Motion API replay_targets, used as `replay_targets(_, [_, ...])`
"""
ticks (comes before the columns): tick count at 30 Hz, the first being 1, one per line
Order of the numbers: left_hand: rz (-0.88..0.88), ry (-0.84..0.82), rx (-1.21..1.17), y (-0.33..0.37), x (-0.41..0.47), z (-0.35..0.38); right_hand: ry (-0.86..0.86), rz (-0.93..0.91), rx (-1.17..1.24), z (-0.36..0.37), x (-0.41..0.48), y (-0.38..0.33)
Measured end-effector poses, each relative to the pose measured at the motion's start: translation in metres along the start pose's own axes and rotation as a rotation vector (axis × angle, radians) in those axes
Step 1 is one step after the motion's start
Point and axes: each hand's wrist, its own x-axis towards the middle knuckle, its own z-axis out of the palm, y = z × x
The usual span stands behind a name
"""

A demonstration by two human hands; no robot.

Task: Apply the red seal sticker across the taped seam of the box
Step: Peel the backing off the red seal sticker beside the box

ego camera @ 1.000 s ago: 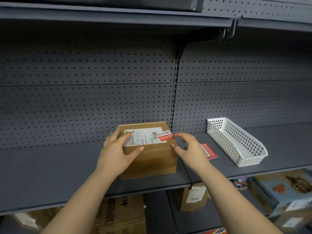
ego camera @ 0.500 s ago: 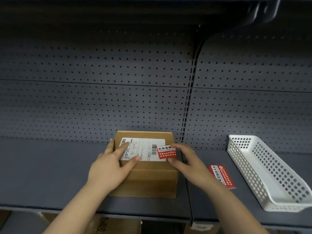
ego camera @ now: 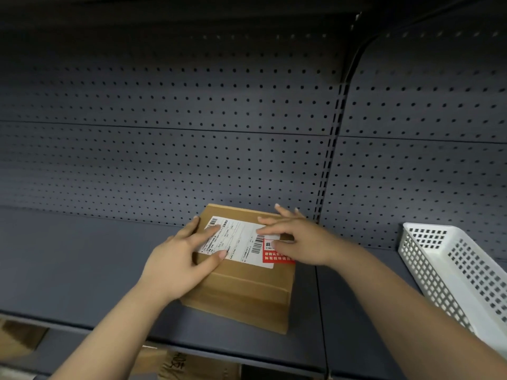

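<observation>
A brown cardboard box [ego camera: 241,292] sat on a dark grey metal shelf [ego camera: 82,259], close to the grey back wall full of little holes [ego camera: 192,149]. On top of the box was a white paper label with black bar codes [ego camera: 238,242]. A red seal sticker with white letters [ego camera: 274,255] lay on the box top, at the right end of the white label and partly over it. The tape line under it could not be made out.

The left hand [ego camera: 181,259] lay flat and open on the left part of the box top. Its fingers were spread, and its fingertips [ego camera: 214,229] touched the white label. It gripped nothing.

The right hand [ego camera: 301,239] was open too, palm down, fingers stretched out to the left. It covered the right part of the red sticker and seemed to press on it. It was not wrapped around anything.

A white plastic basket with many square holes [ego camera: 450,264] stood on the shelf to the right, well apart from the box. More brown boxes [ego camera: 181,364] showed on the shelf below.
</observation>
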Motion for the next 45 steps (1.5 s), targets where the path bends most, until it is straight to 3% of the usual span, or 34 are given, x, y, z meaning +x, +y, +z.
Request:
replay_targets(9, [0.091,0.082,-0.078,-0.017,0.014,0.0,0.101,-0.008,0.099,-0.002,0.009,0.0])
replay_targets(15, [0.101,0.033,-0.033,-0.019,0.019,-0.003,0.075,0.003,0.086,-0.002,0.019,-0.009])
replay_targets(19, [0.245,0.119,0.049,0.0,0.001,-0.001,0.116,-0.001,0.115,0.006,0.014,-0.005])
replay_targets(24, [0.391,0.051,0.118,0.02,-0.014,0.022,0.171,-0.038,0.126,0.014,0.01,0.0])
replay_targets(35, [0.399,0.048,0.09,0.017,-0.017,0.023,0.145,-0.016,0.59,0.003,-0.005,0.008])
replay_targets(45, [0.405,0.069,0.068,0.018,-0.017,0.023,0.098,-0.011,0.711,-0.001,-0.009,0.012])
